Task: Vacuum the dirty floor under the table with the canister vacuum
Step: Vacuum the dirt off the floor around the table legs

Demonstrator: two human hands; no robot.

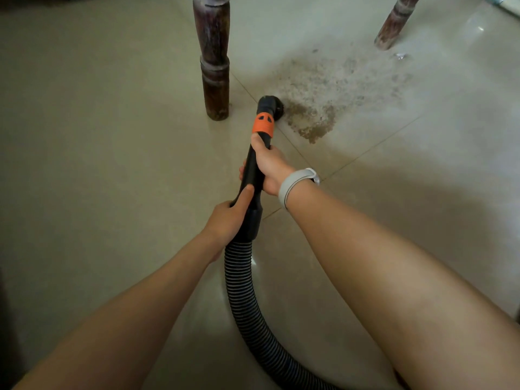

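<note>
Both hands clench the black wand, the right hand [268, 164] ahead of the left hand [229, 218], with the brush nozzle [270, 105] at the near edge of the dirt patch [337, 88] between the desk legs, most of which judged still unvacuumed.

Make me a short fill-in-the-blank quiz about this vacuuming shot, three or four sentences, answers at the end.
1. The band just behind the vacuum nozzle is coloured ____.
2. Both hands grip the black wand; the one nearer the nozzle is the ____ hand.
3. The wristband is worn on the ____ wrist.
4. The dirt patch lies on the floor between two wooden table ____.

Answers: orange; right; right; legs
</note>
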